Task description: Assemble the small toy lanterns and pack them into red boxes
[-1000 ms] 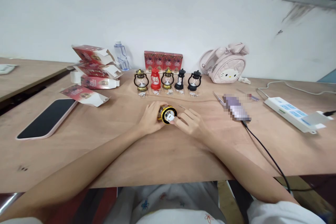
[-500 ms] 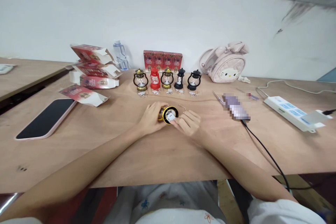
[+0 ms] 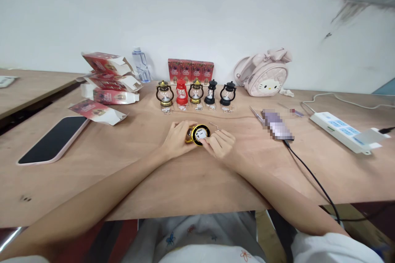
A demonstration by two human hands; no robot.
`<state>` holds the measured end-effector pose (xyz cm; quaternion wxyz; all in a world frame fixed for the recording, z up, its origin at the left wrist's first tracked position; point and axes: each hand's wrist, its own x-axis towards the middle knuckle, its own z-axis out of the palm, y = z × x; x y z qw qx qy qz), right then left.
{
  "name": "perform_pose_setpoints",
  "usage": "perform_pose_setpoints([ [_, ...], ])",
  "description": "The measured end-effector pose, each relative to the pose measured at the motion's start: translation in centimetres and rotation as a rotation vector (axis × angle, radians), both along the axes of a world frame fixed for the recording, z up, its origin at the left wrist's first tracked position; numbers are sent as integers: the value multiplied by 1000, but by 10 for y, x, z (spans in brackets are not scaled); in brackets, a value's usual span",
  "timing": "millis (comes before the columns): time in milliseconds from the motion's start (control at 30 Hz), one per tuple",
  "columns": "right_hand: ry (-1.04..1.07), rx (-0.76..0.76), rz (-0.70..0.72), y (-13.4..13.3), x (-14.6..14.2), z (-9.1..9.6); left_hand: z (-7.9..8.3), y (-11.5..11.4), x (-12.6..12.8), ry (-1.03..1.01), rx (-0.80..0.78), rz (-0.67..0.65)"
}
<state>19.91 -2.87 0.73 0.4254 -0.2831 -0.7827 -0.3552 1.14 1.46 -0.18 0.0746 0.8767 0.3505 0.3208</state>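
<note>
My left hand [image 3: 176, 138] is wrapped round a small gold and black lantern [image 3: 189, 134], which lies tipped with its round base towards me. A white piece [image 3: 201, 133], which looks like a battery cover, shows within the black ring of the base. My right hand [image 3: 221, 144] is closed, its thumb and fingertips pinched at the lower edge of this white piece. By its knuckles a thin bent metal wire [image 3: 214, 125] sticks up. Behind stand several lanterns in a row, among them a red lantern [image 3: 182, 93] and a black lantern [image 3: 228, 93].
Small white and wire parts [image 3: 199, 107] lie before the row. Red boxes [image 3: 190, 72] stand at the wall; opened boxes [image 3: 112, 96] pile up left, near a phone [image 3: 54, 139]. Rightward are a pink bag [image 3: 268, 80], screwdriver [image 3: 256, 113], blurred purple device [image 3: 277, 125] and power strip [image 3: 339, 131].
The white piece was tilted out of the lantern's base and now sits flatter within the ring. My right fingers have shifted slightly with it; my left hand keeps its hold.
</note>
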Motion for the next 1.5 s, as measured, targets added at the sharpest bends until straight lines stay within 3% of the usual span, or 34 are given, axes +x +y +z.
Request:
perform_pose_setpoints([
  [967, 39, -16, 4, -2, -2, 2, 2, -2, 0, 84, 40, -18],
  [1167, 195, -334, 75, -9, -2, 4, 1, -1, 0, 71, 41, -24],
  [1367, 719, -890, 166, -8, -9, -5, 0, -1, -1, 64, 47, -28],
  [1500, 680, -1085, 342, -5, -10, -3, 3, -2, -1, 79, 61, -27],
])
